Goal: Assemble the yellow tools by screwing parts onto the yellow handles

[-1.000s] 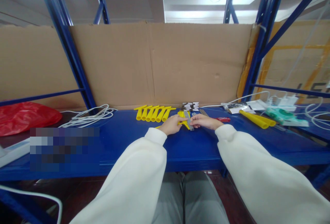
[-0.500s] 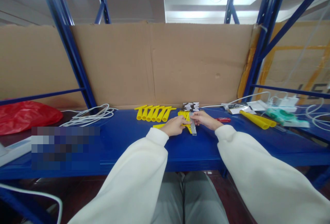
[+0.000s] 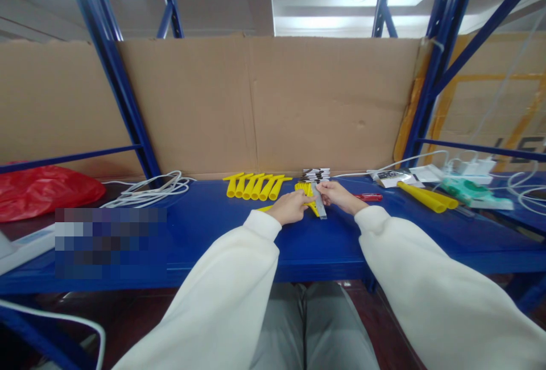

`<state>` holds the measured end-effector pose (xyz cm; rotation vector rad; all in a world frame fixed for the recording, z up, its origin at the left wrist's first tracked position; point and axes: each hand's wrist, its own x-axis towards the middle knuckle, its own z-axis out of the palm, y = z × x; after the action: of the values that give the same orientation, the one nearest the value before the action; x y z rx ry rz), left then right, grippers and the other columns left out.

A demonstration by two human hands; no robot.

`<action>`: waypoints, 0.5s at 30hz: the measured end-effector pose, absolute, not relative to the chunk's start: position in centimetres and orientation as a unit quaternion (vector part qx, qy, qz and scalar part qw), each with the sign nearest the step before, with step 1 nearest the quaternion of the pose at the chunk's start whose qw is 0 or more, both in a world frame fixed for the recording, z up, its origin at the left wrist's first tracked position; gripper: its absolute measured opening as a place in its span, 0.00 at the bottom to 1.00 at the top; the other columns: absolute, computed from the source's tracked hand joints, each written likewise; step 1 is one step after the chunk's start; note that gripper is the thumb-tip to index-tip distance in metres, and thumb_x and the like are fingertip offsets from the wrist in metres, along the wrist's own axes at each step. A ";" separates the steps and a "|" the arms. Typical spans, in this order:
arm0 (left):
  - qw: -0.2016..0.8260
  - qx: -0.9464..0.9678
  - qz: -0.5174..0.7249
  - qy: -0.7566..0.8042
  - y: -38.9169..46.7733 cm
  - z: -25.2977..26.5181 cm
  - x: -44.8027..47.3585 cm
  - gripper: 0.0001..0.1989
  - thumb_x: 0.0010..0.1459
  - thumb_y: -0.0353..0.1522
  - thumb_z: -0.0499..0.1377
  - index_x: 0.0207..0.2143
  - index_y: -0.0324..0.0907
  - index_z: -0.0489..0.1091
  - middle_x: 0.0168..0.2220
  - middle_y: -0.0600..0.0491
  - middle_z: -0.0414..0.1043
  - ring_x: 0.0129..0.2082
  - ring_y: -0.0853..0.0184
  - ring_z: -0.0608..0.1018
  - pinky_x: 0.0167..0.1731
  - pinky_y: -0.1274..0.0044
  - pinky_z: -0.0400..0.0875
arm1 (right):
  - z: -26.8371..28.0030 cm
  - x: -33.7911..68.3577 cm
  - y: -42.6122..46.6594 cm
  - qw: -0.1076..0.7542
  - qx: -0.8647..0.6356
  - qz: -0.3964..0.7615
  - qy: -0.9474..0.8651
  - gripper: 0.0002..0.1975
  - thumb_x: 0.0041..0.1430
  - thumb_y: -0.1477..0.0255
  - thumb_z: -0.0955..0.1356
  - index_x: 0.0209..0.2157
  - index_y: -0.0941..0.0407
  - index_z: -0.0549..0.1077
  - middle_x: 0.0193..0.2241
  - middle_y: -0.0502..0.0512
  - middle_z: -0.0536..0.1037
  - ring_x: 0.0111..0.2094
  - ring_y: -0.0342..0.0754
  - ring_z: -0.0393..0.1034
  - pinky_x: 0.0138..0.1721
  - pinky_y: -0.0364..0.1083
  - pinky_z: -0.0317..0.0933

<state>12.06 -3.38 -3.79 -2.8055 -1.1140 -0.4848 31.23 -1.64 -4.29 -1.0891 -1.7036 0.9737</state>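
My left hand (image 3: 290, 207) is closed around a yellow plastic scraper handle, whose wide yellow head (image 3: 313, 207) points to the right; a bit of its tube (image 3: 265, 208) shows behind the wrist. In the pinched fingers of my right hand (image 3: 335, 194) is a flat grey metal blade (image 3: 318, 204), tilted and lying against the scraper head. Whether the two are joined is hidden by the fingers. Just behind my hands lie several small yellow pieces (image 3: 303, 187) and a stack of black-and-white packets (image 3: 316, 175).
Several yellow handles (image 3: 255, 187) lie in a row on the blue table (image 3: 205, 233). To the right are a red tool (image 3: 369, 197), two yellow tubes (image 3: 422, 196), a green-and-white package (image 3: 471, 192) and cables. Coiled white cable (image 3: 157, 191) and a red bag (image 3: 46, 191) lie left. Cardboard (image 3: 273, 108) stands behind.
The metal blade has turned slightly, its lower end swinging up and to the right. My left hand has shifted a little right; both hands keep their grip.
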 end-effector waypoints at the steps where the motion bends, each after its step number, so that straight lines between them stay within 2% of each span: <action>1: 0.043 -0.916 -0.158 -0.366 -3.4 -3.7 12.1 0.23 0.61 0.28 0.54 0.58 0.46 0.70 0.44 0.46 0.74 0.47 0.59 0.76 0.51 0.71 0.69 | -4.3 31.2 -1.6 0.435 -0.445 0.393 -0.677 0.20 0.50 0.51 0.69 0.24 0.54 0.65 0.15 0.45 0.64 0.18 0.41 0.57 0.21 0.42 0.50; 5: 0.038 -0.898 -0.154 -0.411 -3.7 -3.3 12.0 0.24 0.63 0.29 0.52 0.61 0.44 0.67 0.47 0.44 0.73 0.49 0.58 0.76 0.51 0.70 0.68 | -4.0 31.7 -1.2 0.444 -0.500 0.338 -0.662 0.09 0.56 0.66 0.65 0.26 0.55 0.68 0.21 0.50 0.71 0.20 0.42 0.62 0.24 0.42 0.56; 8: 0.029 -0.873 -0.168 -0.458 -3.7 -2.9 11.5 0.25 0.62 0.29 0.53 0.62 0.45 0.66 0.50 0.43 0.73 0.50 0.56 0.76 0.51 0.68 0.69 | -3.8 32.6 -0.5 0.428 -0.579 0.179 -0.671 0.08 0.57 0.73 0.63 0.26 0.56 0.70 0.28 0.56 0.77 0.28 0.46 0.69 0.32 0.44 0.62; 11: 0.016 -0.850 -0.192 -0.491 -3.4 -2.8 10.9 0.23 0.62 0.29 0.54 0.59 0.46 0.70 0.51 0.44 0.75 0.51 0.56 0.76 0.51 0.68 0.69 | -3.5 33.6 -0.1 0.357 -0.652 0.047 -0.667 0.09 0.57 0.75 0.63 0.30 0.56 0.75 0.34 0.59 0.81 0.38 0.51 0.73 0.40 0.45 0.62; 15: 0.013 -0.848 -0.178 -0.499 -2.8 -3.2 10.4 0.21 0.60 0.30 0.56 0.56 0.47 0.73 0.51 0.47 0.77 0.51 0.57 0.76 0.51 0.69 0.69 | -3.2 34.0 -0.1 0.257 -0.707 0.031 -0.658 0.11 0.57 0.75 0.64 0.34 0.53 0.79 0.39 0.58 0.81 0.44 0.54 0.73 0.42 0.48 0.62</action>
<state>10.43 -2.82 -3.24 -2.6421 -1.5550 -0.5543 33.99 -0.09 -3.23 -1.9176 -1.7858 0.0833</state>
